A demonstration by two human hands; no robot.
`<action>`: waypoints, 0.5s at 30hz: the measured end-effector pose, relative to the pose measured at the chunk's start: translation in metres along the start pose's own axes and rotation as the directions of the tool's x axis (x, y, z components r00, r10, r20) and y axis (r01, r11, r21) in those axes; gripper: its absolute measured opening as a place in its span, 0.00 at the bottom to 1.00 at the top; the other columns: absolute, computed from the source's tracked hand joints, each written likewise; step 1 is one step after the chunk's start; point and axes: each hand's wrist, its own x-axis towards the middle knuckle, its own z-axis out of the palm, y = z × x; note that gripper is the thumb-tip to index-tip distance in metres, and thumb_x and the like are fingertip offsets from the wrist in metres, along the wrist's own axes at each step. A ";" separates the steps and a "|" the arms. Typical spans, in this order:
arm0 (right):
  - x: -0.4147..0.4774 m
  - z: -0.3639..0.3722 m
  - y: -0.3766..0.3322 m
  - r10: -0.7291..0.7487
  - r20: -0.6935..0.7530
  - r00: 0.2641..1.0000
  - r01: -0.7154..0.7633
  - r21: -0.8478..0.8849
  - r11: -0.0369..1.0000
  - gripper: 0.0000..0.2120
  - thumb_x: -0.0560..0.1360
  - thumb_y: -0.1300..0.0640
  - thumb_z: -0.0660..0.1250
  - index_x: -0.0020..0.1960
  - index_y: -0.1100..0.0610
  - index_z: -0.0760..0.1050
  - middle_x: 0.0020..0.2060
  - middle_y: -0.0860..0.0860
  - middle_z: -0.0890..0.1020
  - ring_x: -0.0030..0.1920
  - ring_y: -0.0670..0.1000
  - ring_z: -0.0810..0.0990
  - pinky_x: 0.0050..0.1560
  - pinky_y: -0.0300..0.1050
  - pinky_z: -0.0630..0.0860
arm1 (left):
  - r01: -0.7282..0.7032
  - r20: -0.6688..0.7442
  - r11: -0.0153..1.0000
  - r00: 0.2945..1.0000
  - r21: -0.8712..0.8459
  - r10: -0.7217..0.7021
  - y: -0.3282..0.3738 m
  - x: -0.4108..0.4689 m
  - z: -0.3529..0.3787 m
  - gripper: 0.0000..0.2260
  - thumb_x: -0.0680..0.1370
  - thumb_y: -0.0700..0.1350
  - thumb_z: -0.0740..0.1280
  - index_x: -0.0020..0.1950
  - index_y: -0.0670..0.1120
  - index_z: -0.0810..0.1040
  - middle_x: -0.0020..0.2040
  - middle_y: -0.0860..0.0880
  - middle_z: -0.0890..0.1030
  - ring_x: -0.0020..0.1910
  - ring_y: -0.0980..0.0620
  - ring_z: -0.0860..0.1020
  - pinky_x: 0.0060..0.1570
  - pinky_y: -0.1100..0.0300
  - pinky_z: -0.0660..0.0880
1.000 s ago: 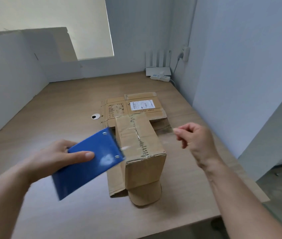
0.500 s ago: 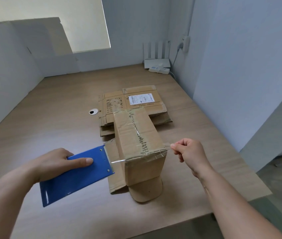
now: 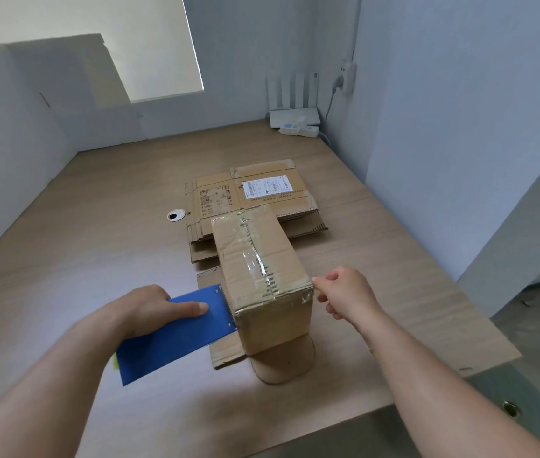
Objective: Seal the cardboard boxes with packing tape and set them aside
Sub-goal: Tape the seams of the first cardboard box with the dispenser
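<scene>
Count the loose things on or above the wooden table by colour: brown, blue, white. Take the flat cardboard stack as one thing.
Brown: 2, the upright taped cardboard box and the stack of flattened cardboard boxes.
Blue: 1, the flat blue tape dispenser in the left hand.
White: 2, the white router with antennas and the white power strip.
Total: 5.

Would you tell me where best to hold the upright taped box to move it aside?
Take the upright box by its long left and right faces, coming from the sides with flat palms: those faces are broad and parallel, while flaps splay at its base.
</scene>
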 end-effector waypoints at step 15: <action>-0.010 0.023 -0.011 -0.258 -0.156 0.953 0.268 0.042 0.963 0.13 0.74 0.51 0.71 0.41 0.60 0.74 0.34 0.50 0.77 0.39 0.53 0.74 0.39 0.45 0.67 | 0.042 0.021 0.998 0.999 -0.049 -0.041 -0.021 -0.011 -0.010 0.27 0.68 0.71 0.65 0.44 0.47 0.80 0.43 0.49 0.81 0.42 0.51 0.79 0.40 0.58 0.69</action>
